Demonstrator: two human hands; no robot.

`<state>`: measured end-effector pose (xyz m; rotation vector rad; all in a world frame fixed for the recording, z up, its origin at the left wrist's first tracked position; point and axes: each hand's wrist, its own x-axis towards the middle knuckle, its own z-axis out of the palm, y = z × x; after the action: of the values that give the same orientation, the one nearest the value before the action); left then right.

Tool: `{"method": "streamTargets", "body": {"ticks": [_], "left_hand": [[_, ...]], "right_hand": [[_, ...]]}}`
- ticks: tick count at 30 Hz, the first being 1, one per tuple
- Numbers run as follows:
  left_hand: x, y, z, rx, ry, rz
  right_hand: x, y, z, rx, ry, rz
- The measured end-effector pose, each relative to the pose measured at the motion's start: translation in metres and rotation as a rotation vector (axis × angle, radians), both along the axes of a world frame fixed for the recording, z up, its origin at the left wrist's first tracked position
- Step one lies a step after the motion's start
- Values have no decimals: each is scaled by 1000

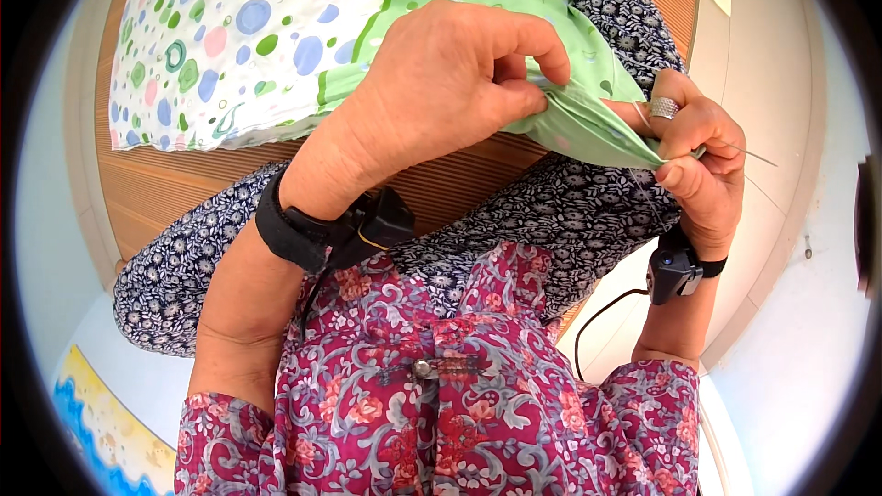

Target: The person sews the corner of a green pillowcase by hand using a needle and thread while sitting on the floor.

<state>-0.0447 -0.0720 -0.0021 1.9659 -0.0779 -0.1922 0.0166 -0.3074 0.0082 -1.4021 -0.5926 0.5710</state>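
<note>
A pillow point(303, 37), white with colored dots and bordered in plain green, lies over my lap. My left hand point(450, 73) pinches its green cloth edge point(588, 124) between thumb and index finger. At the other end of that stretched edge is my right hand point(703, 142), its thumb and fingers closed on the cloth's tip. A thin needle point(755, 156) pokes out to the right from between those same fingers. A dimpled metal thimble ring point(664, 107) sits on one right finger. Fine pale thread point(646, 188) hangs below the cloth, and a loop shows near the thimble ring.
Beneath the pillow is a brown slatted wooden seat point(119, 184). My crossed legs in dark floral trousers point(588, 220) rest on it. Each wrist bears a strapped black device point(675, 271), with a cable running from it. Pale floor tiles point(735, 64) lie to the right.
</note>
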Motion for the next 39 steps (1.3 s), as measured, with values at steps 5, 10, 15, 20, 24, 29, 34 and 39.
{"method": "streamTargets", "body": {"ticks": [5,10,15,20,24,29,34,39], "left_hand": [[2,1,1,-57,76,-21],[-3,3,0,-88,-97,42],[-1,4,-7,47,-447,30],[-4,9,-7,117,-516,-32],[-4,5,-8,176,-550,43],[-5,3,-7,219,-520,33],[-6,3,-4,226,-496,3],[-7,1,-4,150,-425,13]], "right_hand": [[0,-1,1,-11,5,0],[1,-5,-1,-1,21,-25],[3,-6,-4,28,26,-36],[1,-3,-2,49,76,-58],[0,-2,-2,62,100,-59],[2,-4,-3,34,68,-36],[0,-4,-3,67,139,-34],[0,-4,-3,71,104,-32]]}}
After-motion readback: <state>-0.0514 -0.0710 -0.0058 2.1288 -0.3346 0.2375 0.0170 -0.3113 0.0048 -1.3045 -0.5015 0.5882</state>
